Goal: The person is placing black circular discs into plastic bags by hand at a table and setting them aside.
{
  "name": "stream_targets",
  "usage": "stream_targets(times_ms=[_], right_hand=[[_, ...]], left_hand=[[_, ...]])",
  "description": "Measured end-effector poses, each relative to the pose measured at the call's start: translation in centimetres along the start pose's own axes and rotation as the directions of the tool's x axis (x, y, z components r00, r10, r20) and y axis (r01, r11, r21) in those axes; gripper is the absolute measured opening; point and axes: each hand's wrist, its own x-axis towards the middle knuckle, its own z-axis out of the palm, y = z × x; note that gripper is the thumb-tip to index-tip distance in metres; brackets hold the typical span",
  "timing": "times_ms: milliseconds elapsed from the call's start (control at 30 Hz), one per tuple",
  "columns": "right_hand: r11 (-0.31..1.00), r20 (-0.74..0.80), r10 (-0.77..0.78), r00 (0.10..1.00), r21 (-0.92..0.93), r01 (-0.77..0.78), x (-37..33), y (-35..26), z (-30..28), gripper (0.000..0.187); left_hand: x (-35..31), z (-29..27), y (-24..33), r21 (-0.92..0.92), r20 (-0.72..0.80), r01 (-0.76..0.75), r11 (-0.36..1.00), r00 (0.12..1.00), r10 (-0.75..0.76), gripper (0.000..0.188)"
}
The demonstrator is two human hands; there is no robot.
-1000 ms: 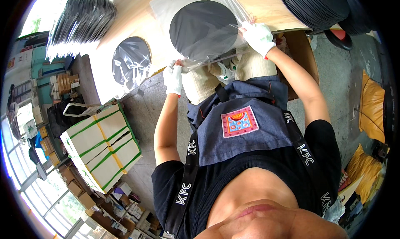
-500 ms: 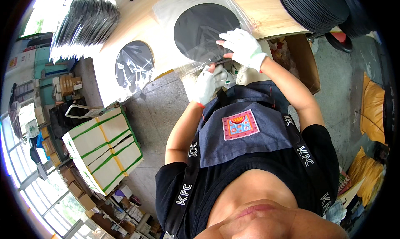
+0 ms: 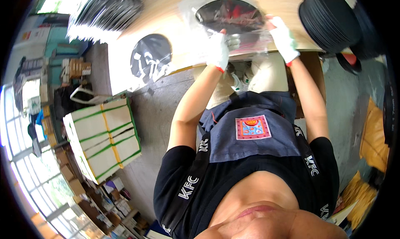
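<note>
Clear bag (image 3: 255, 39) looks flimsy and slippery, black disc (image 3: 228, 13) stiffish; I'd pinch the edges. Left hand (image 3: 219, 50) half-open, right hand (image 3: 284, 41) loosely curled; can't tell if either grips.

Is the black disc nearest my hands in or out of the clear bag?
Apparently in: the clear bag lies glossy over the black disc and extends past its rim.

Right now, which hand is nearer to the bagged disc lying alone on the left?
Left: the left hand is apart from that bagged disc, to its right; the right hand is farther right, beside the other disc.
</note>
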Motion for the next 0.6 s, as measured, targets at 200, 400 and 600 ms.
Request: stream_targets(times_ms=[200, 400, 600], right_hand=[[0.831, 0.319, 0.509, 0.8, 0.063, -0.553, 3.2, -7.4, 1.4, 0.054], [0.792, 0.637, -0.089, 0.765, 0.512, -0.334, 6.3, -8.4, 17.7, 0.039], [0.907, 0.766, 0.19, 0.614, 0.102, -0.408, 3.0, -10.1, 32.9, 0.033]], left_hand=[[-8.2, -0.4, 9.1, 0.352, 0.014, -0.356, 0.866, 0.927, 0.376, 0.033], [-11.6, -17.4, 14.2, 0.693, -0.185, -0.419, 0.587, 0.683, 0.706, 0.022], [-14.7, -27.2, 17.6, 0.899, -0.437, 0.407, 0.161, 0.807, 0.397, 0.039]])
